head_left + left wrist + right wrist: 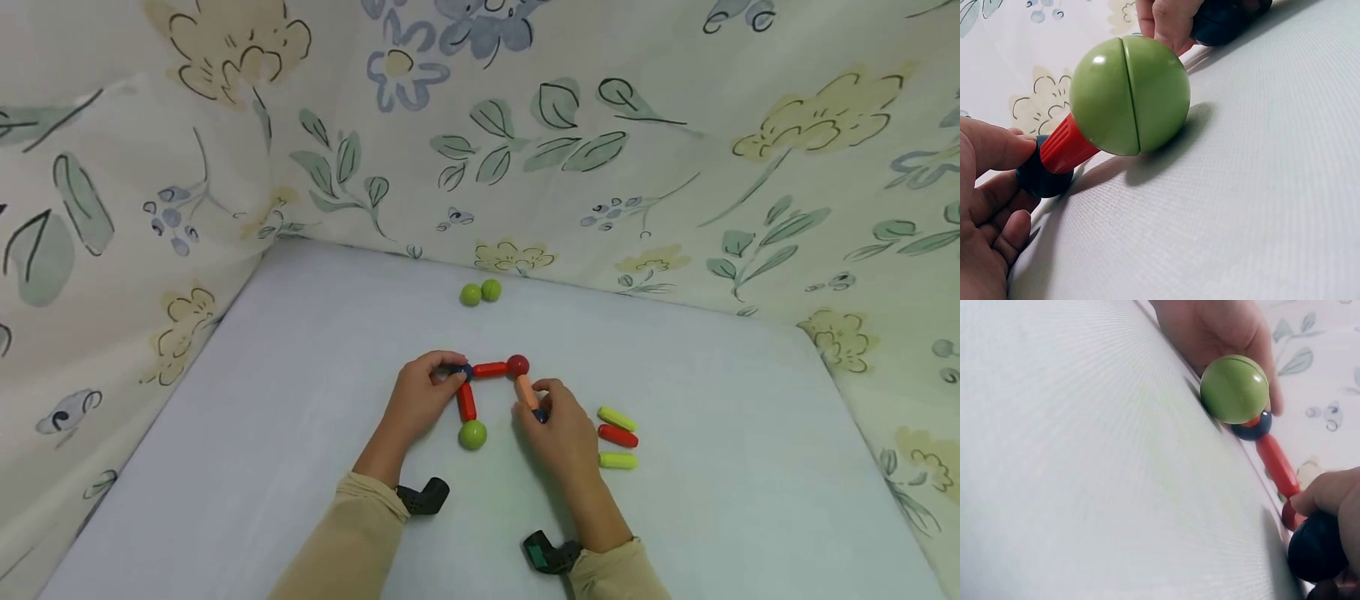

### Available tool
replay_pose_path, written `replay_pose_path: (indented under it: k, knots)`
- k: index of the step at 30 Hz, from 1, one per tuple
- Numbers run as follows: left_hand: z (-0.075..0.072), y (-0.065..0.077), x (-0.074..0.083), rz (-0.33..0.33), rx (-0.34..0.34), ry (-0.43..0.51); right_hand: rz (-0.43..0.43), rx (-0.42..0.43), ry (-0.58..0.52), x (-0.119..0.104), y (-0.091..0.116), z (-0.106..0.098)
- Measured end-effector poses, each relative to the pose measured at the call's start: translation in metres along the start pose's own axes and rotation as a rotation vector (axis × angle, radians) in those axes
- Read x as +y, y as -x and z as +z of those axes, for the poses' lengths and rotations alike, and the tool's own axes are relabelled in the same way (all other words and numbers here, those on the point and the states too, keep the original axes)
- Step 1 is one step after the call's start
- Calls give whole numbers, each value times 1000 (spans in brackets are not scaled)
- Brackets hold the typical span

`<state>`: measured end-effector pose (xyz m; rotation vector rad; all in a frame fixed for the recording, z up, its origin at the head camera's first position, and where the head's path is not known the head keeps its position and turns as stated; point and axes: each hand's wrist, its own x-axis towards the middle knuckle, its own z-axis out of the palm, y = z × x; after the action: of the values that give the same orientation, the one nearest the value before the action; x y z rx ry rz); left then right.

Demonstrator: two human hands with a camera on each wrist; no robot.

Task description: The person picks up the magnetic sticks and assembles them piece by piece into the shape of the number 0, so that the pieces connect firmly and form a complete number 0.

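The left hand pinches a navy ball; at that ball's four o'clock, the right hand grips a second navy ball.

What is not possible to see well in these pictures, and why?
Head view: part of the left dark blue ball, behind the left hand.
Head view: part of the right dark blue ball, behind the right hand.
Left wrist view: much of the right hand, cut off by the top edge.
Right wrist view: part of the red ball, behind the right hand.

A white surface bears two loose green balls, three rods and, apparently, a ball-and-rod chain.
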<state>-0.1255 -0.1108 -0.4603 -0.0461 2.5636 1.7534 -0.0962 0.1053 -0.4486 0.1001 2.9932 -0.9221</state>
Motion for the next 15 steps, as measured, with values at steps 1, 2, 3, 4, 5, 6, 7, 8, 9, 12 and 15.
replay_pose_path:
  k: [1, 2, 3, 4, 5, 6, 7, 8, 9, 12, 15]
  knots:
    - [0, 0, 0, -1, 1, 0, -8, 4, 1, 0, 0, 1]
    - [-1, 1, 0, -2, 1, 2, -15, 6, 3, 0, 0, 1]
    - [-1, 1, 0, -3, 2, 4, -20, 4, 6, 0, 0, 1]
    - [-1, 1, 0, -6, 3, 7, -22, 3, 7, 1, 0, 2]
    - [-1, 1, 0, -6, 3, 9, -21, 1, 5, 1, -1, 2]
    - [0, 1, 0, -8, 4, 9, -19, -2, 3, 2, -1, 1]
    - [0, 1, 0, -10, 4, 12, -17, -5, -2, 3, -2, 1]
    - [0, 0, 0, -12, 4, 14, -13, -8, -8, 4, -3, 0]
    - [0, 0, 0, -13, 4, 17, -10, -10, -16, 5, -4, -1]
    - [0, 0, 1, -13, 9, 17, -8, -22, -52, 6, -5, -5]
    - [-1, 1, 1, -5, 22, 17, -9, -40, -106, 8, -6, -6]
